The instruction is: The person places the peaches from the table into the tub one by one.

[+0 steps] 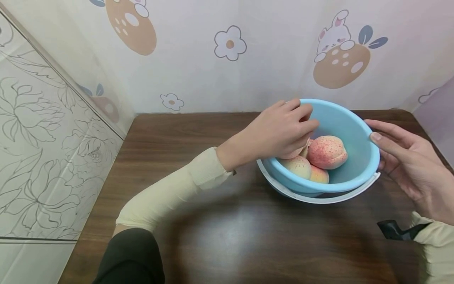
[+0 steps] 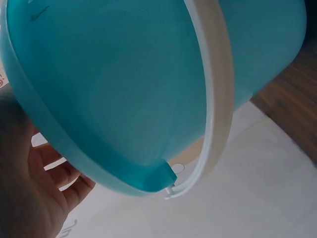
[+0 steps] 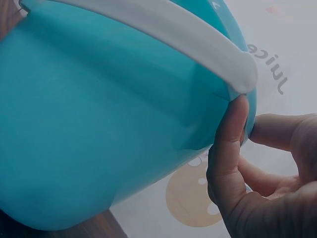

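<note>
A light blue bucket (image 1: 358, 154) with a white handle (image 1: 319, 200) stands at the right of the table, several red-speckled peaches (image 1: 328, 152) inside it. My left hand (image 1: 280, 128) reaches over its left rim, fingers bent down above a partly covered peach (image 1: 291, 154). The fingertips are hidden in the head view, so I cannot tell whether they hold that peach. In the left wrist view, the left hand's bent fingers (image 2: 74, 191) show behind the rim. My right hand (image 1: 411, 157) pinches the right rim between thumb and fingers, near the handle's pivot (image 3: 242, 74).
The bucket stands on a dark brown wooden table (image 1: 227, 232). Behind it rises a wall covering (image 1: 198, 71) with rabbits, flowers and brown fruit shapes. White tiles (image 1: 46, 150) with line-drawn flowers border the left side.
</note>
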Tool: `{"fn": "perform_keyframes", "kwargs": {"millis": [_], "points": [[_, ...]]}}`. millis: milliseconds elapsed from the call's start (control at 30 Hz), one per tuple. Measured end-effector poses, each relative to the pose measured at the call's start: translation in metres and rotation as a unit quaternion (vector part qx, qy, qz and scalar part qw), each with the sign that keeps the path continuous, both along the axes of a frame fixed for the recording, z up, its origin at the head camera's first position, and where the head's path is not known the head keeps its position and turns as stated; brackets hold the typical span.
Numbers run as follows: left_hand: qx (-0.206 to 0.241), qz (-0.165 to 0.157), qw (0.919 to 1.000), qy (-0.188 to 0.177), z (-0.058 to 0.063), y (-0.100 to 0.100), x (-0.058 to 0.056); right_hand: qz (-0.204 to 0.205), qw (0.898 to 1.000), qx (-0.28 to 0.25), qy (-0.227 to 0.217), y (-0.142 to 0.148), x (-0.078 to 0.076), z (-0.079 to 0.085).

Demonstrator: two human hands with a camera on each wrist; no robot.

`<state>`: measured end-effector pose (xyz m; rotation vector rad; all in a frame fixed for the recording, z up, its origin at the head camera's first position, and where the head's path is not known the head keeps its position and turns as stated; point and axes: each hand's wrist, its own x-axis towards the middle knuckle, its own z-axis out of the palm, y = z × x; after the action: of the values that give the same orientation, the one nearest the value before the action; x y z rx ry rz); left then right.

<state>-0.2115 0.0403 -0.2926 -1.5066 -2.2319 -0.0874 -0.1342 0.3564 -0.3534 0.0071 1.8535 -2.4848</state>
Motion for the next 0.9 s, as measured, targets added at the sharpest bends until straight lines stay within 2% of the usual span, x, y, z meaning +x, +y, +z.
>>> {"fn": "perform_keyframes", "kwargs": {"millis": [167, 267, 433, 533, 600, 667, 800, 900], "points": [[0.023, 0.013, 0.9996, 0.004, -0.001, -0.005, 0.0, -0.005, 1.0, 0.007, -0.003, 0.0, 0.0, 0.0], [0.034, 0.024, 0.9991, -0.009, 0.0, -0.009, 0.0, -0.005, 1.0, 0.008, -0.004, 0.0, 0.0, 0.001], [0.06, 0.045, 0.9949, -0.068, 0.001, -0.019, 0.0, -0.005, 1.0, 0.009, -0.005, 0.0, 0.0, 0.001], [0.105, 0.052, 0.9873, -0.108, -0.001, -0.028, 0.0, -0.007, 1.0, 0.012, -0.005, 0.0, 0.0, 0.001], [0.147, 0.055, 0.9779, -0.138, -0.002, -0.035, 0.003, -0.007, 1.0, 0.014, -0.003, 0.0, 0.0, 0.001], [0.193, 0.057, 0.9645, -0.171, -0.004, -0.042, 0.007, -0.006, 1.0, 0.012, -0.003, 0.0, 0.0, 0.001], [0.266, 0.076, 0.9276, -0.251, -0.005, -0.055, 0.017, -0.004, 1.0, 0.008, -0.006, 0.0, 0.0, 0.002], [0.284, 0.104, 0.8945, -0.329, -0.007, -0.063, 0.023, -0.005, 1.0, 0.007, -0.007, 0.001, 0.0, 0.001]]}}
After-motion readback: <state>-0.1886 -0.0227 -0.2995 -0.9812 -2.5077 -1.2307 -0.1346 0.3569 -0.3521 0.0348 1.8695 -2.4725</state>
